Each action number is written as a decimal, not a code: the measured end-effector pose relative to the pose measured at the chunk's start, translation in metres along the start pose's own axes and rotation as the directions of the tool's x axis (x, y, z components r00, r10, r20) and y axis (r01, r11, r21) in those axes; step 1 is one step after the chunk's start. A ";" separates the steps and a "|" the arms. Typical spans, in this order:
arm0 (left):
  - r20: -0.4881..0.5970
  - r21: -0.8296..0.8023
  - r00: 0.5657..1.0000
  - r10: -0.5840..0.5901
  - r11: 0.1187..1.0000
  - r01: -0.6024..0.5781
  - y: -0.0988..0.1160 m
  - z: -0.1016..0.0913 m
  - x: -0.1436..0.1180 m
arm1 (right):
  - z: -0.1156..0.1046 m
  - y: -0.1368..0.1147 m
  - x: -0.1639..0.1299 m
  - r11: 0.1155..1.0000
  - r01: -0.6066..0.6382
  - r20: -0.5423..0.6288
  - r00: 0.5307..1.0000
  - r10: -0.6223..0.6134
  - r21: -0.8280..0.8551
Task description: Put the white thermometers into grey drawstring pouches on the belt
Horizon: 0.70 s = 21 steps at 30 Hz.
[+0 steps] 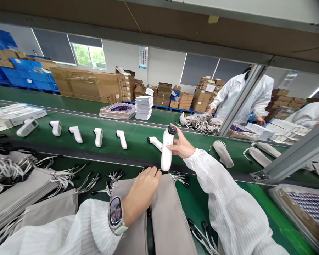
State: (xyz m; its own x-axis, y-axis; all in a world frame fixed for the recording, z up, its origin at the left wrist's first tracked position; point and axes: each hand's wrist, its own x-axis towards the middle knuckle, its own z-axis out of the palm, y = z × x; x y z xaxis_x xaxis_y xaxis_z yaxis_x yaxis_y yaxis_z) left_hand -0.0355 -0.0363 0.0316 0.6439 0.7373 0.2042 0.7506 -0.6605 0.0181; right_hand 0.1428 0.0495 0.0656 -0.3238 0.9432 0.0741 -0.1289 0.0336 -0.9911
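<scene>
My right hand (pixel 184 145) holds up a white infrared thermometer (pixel 167 152) by its upper part, its black-tipped head on top and handle hanging down. Another white thermometer (pixel 155 142) lies just behind it on the green belt. My left hand (pixel 145 187), with a watch on the wrist, is curled down at the mouth end of the grey drawstring pouches (pixel 170 212); its fingertips are hidden. These flat pouches lie in stacks before me, white cords with black ends spilling from them.
More thermometers (pixel 98 137) lie spaced along the belt (pixel 135 138) to the left. Filled pouches (pixel 223 153) rest on it at right. A slanted metal post (pixel 244 95) and an overhead shelf (pixel 159 42) frame the bench. A person in a white coat (pixel 257 92) stands across.
</scene>
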 end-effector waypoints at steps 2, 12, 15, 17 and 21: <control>-0.002 -0.002 1.000 0.006 1.000 -0.006 0.000 -0.001 0.000 | 0.002 0.000 0.000 1.000 0.004 0.007 1.000 -0.004 0.001; 0.012 0.088 1.000 0.017 0.996 -0.018 -0.003 0.001 0.001 | 0.007 0.003 -0.001 1.000 -0.015 0.051 0.999 0.014 0.014; 0.018 0.046 1.000 0.007 0.999 -0.008 -0.006 0.001 0.001 | 0.007 0.002 -0.001 1.000 -0.020 0.016 1.000 0.019 0.014; 0.021 0.022 1.000 0.014 1.000 -0.015 -0.008 0.002 0.001 | 0.008 0.001 -0.001 0.999 -0.022 0.002 1.000 0.022 0.028; 0.031 0.000 0.999 0.040 0.999 -0.040 -0.009 0.004 0.002 | 0.009 0.001 0.000 0.999 -0.031 0.000 1.000 0.031 0.037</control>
State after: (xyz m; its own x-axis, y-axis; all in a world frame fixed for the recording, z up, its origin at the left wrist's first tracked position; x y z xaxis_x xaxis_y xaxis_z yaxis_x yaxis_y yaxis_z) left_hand -0.0405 -0.0284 0.0278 0.6778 0.7142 0.1744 0.7241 -0.6896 0.0095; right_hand 0.1348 0.0463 0.0655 -0.3278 0.9438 0.0431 -0.1537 -0.0083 -0.9881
